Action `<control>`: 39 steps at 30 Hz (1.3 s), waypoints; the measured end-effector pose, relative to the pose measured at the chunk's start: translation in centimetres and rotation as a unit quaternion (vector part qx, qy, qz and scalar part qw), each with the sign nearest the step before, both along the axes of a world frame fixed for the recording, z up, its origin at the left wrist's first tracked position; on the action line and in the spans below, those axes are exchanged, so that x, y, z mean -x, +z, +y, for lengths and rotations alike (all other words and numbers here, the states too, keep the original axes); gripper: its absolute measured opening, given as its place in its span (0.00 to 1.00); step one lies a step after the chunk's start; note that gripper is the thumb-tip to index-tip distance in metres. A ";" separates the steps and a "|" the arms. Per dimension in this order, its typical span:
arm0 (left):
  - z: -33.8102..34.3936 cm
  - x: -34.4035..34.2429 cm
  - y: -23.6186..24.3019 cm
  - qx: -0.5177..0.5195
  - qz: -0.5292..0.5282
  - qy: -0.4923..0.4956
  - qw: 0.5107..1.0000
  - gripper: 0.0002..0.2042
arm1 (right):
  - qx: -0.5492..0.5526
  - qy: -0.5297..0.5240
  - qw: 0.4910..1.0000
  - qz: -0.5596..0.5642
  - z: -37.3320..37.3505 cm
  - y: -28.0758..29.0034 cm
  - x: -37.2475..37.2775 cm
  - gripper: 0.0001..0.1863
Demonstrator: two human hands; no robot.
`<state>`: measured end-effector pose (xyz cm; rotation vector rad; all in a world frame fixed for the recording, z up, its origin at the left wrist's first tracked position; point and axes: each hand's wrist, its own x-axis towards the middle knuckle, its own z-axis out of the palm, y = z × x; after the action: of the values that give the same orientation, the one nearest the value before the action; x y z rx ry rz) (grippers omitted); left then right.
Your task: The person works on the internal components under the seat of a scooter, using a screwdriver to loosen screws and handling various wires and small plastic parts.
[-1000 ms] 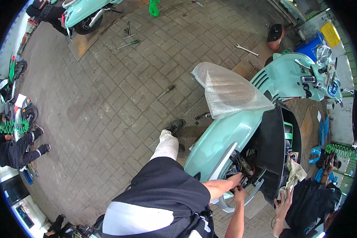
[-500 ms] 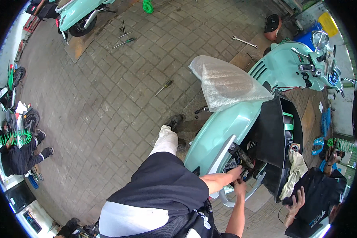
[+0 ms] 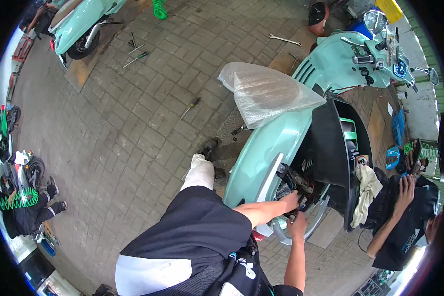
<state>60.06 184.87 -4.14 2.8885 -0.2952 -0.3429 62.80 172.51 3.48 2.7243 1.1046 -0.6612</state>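
A mint-green scooter (image 3: 266,148) stands in front of me with its seat compartment open. Both my arms reach to its rear end. My left hand (image 3: 288,201) is closed on a dark part of the exposed mechanism under the tail. Just below it, my right hand (image 3: 297,226) rests by the silver rear bracket (image 3: 314,219); its fingers are hidden. A sheet of bubble wrap (image 3: 266,91) lies over the scooter's middle. A pale cloth (image 3: 366,186) hangs from the rim of the open compartment.
A co-worker in a black shirt (image 3: 404,227) crouches at the right, one hand (image 3: 407,185) raised. A screwdriver (image 3: 190,107), a wrench (image 3: 283,39) and other tools (image 3: 133,49) lie on the pavers. A second scooter (image 3: 79,24) stands at the top left. Another person (image 3: 24,214) sits at the left.
My hands stay at the scooter's rear, the right one now just under the left. The view has shifted a little. The co-worker's hand has risen toward the scooter.
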 end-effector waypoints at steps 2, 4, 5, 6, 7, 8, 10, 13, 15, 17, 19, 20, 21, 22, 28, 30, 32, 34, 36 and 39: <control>0.2 -0.2 0.1 -0.002 -0.027 0.024 0.999 0.13 | 0.003 -0.031 0.999 0.014 -1.2 -1.5 -0.2 0.26; 0.7 -0.7 0.5 0.014 -0.033 0.042 0.998 0.14 | -0.088 -0.034 0.996 -0.007 -2.0 -2.5 -0.2 0.26; 0.8 -1.2 1.1 0.007 -0.031 0.048 0.998 0.13 | -0.104 -0.075 0.992 -0.004 -2.4 -2.8 -0.2 0.22; 1.0 -1.5 1.6 -0.003 -0.030 0.055 0.998 0.13 | -0.106 -0.078 0.991 -0.008 -1.9 -2.5 0.0 0.22; 1.1 -1.5 1.5 -0.010 -0.033 0.066 0.997 0.13 | -0.090 -0.091 0.991 -0.023 -0.9 -1.9 0.4 0.21; 1.1 -1.5 1.4 -0.013 -0.032 0.068 0.997 0.13 | -0.074 -0.103 0.991 -0.039 0.0 -1.3 0.7 0.19; 0.6 -1.6 1.1 0.039 -0.036 0.097 0.994 0.13 | -0.068 -0.101 0.992 -0.040 1.2 -0.4 0.8 0.18; -0.1 -1.7 0.3 0.033 -0.049 0.100 0.993 0.13 | -0.044 -0.108 0.993 -0.025 1.8 -0.4 0.3 0.17; -0.3 -1.7 0.1 0.031 -0.050 0.101 0.993 0.13 | -0.028 -0.118 0.993 -0.009 1.9 -0.8 0.0 0.17; -0.4 -1.6 0.4 0.062 -0.034 0.107 0.992 0.13 | 0.003 -0.140 0.989 -0.050 1.8 -1.3 -0.1 0.17; -0.4 -1.6 -0.1 0.055 -0.036 0.079 0.995 0.14 | 0.020 -0.140 0.989 -0.043 2.4 -1.2 -0.1 0.18; -0.3 -1.6 -0.3 0.049 -0.037 0.047 0.997 0.14 | 0.038 -0.143 0.988 -0.034 2.7 -1.2 -0.3 0.19; -0.4 -1.6 -0.2 0.050 -0.040 0.046 0.997 0.14 | 0.039 -0.145 0.988 -0.038 2.8 -1.2 -0.5 0.19; -0.3 -1.5 -0.2 0.062 -0.033 0.057 0.996 0.15 | 0.068 -0.134 0.988 -0.030 2.9 -1.3 -0.7 0.20; -0.2 -1.1 0.6 0.096 -0.026 0.087 0.991 0.15 | 0.136 -0.158 0.978 0.022 1.8 -2.5 -1.6 0.23; 0.0 -1.1 1.0 0.074 -0.007 0.058 0.996 0.14 | 0.133 -0.166 0.977 0.022 1.8 -2.5 -1.1 0.23; -0.1 -1.1 1.3 0.070 -0.015 0.053 0.996 0.14 | 0.080 -0.196 0.977 -0.006 1.3 -2.7 -0.6 0.22; -0.9 -1.4 0.9 0.065 -0.024 0.045 0.997 0.14 | 0.066 -0.207 0.976 -0.007 1.0 -2.4 -0.4 0.21; -1.2 -1.5 1.0 0.035 -0.077 0.025 0.996 0.13 | 0.050 -0.219 0.974 -0.005 0.8 -2.1 -0.6 0.21; -0.6 -1.5 1.3 0.060 -0.058 0.085 0.993 0.13 | 0.079 -0.222 0.972 0.023 0.7 -2.1 -1.4 0.23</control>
<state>61.57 184.29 -2.85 2.7932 -0.0842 -0.1247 64.16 173.21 1.37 2.8414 0.4172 -0.8304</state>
